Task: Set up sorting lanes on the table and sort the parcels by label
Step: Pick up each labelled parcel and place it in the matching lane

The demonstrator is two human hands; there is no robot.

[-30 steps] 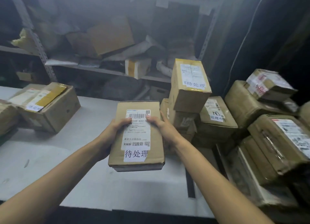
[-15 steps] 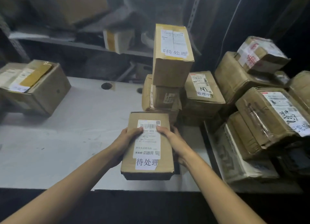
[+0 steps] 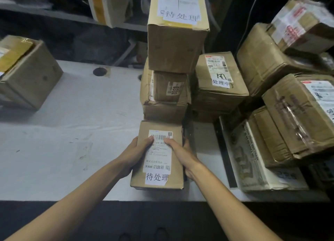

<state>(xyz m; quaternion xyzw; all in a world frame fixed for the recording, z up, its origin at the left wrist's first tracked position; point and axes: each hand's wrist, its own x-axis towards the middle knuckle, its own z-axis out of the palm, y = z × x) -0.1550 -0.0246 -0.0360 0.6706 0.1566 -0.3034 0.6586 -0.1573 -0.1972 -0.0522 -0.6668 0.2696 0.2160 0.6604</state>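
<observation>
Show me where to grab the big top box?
Take the big box by its left and right sides, one hand each, reaching from the front. It is wide and stands on a smaller box, so a one-sided grip may tip it.

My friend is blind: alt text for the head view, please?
A person's left hand and right hand grip a parcel labelled 待处理 at a white table, before a stack of boxes whose top box bears the same label.
</observation>
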